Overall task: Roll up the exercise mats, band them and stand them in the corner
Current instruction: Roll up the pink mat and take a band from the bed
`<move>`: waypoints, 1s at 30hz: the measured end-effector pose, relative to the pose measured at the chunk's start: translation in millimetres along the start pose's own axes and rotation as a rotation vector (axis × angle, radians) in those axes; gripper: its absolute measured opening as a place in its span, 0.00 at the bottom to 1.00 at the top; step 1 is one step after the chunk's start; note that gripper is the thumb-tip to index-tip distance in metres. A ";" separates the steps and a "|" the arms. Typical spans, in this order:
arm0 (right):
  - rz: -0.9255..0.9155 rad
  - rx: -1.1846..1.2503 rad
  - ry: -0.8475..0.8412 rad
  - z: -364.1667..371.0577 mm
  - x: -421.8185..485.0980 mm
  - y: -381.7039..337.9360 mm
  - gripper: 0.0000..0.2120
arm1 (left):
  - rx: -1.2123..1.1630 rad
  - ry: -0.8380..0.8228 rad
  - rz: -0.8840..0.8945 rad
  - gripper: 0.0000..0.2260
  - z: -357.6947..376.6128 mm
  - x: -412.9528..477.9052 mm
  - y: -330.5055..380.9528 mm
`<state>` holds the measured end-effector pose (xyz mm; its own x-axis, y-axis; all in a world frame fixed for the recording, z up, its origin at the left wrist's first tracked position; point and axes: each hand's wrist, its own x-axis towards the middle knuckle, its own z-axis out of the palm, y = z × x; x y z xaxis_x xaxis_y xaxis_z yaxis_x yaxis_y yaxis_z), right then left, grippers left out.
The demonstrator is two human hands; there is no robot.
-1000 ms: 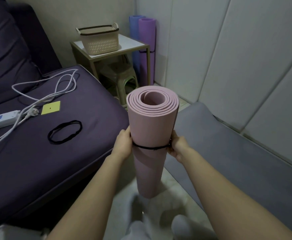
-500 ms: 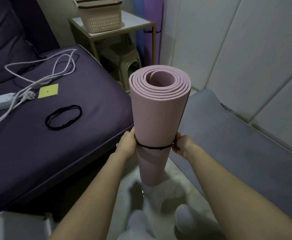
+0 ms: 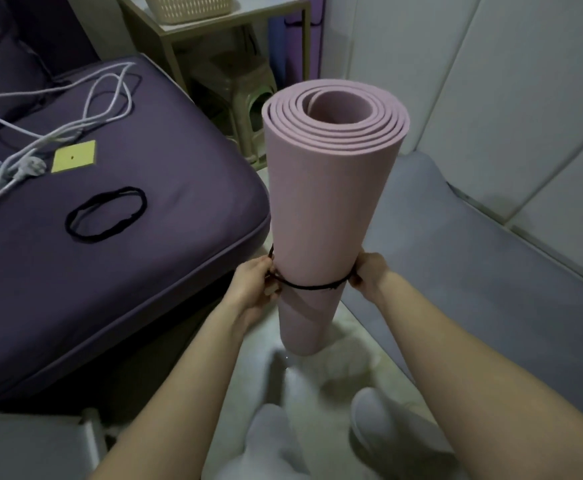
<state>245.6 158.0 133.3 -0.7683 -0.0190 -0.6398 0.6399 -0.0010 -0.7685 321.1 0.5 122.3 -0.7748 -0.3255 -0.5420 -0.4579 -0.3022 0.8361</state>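
A rolled pink mat [image 3: 328, 188] stands upright on the floor in front of me. A thin black band [image 3: 309, 286] circles its lower part. My left hand [image 3: 253, 285] pinches the band at the roll's left side, and my right hand [image 3: 369, 273] grips the band at the right side. A second black band [image 3: 106, 214] lies loose on the purple sofa. A grey mat [image 3: 473, 271] lies flat on the floor to the right. Blue and purple rolled mats [image 3: 295, 39] stand in the far corner.
The purple sofa [image 3: 75, 289] fills the left, with a white power strip and cable [image 3: 23, 157] and a yellow note [image 3: 74, 156] on it. A side table with a beige basket [image 3: 193, 6] and a stool [image 3: 245, 98] under it stand ahead. White wall panels line the right.
The pink roll has come closer and taller in view as my head tilted down. Both hands have slid the band lower on the roll.
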 end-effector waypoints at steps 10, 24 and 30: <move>-0.029 0.024 0.017 -6.4 -14.4 -16.1 0.14 | -0.366 0.010 -0.092 0.14 30.6 -13.1 7.0; 0.093 0.032 0.062 -23.8 -19.4 -5.1 0.15 | -0.066 0.110 0.004 0.16 50.9 -20.4 6.7; 0.082 -0.193 0.050 -17.0 -10.7 6.5 0.11 | 0.538 0.272 0.267 0.19 22.5 8.0 0.5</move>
<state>257.7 175.2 134.9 -0.7167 0.0389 -0.6963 0.6894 0.1902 -0.6990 304.8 17.9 120.3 -0.7863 -0.5633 -0.2537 -0.4741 0.2869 0.8324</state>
